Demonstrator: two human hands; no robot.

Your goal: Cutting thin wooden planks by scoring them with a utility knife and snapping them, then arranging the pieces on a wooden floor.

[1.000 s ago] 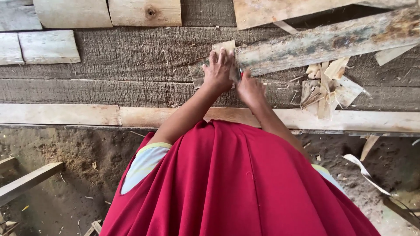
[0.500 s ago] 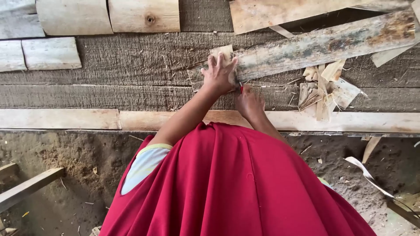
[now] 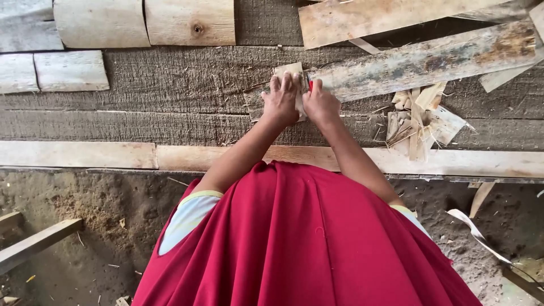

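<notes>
Wood block (image 3: 290, 73), small and pale, stands on the rough plank counter (image 3: 170, 85), gripped by my left hand (image 3: 281, 101). My right hand (image 3: 320, 103) pinches a red-handled tool (image 3: 310, 85) against it. Shavings (image 3: 419, 116) nearby suggest trimming is underway, the block not yet thin.

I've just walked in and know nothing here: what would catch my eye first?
Both hands, the left hand and right hand, press side by side on a small pale wood piece on the rough grey workbench. A heap of split wood scraps lies to their right, and a broad red garment fills the foreground.
</notes>
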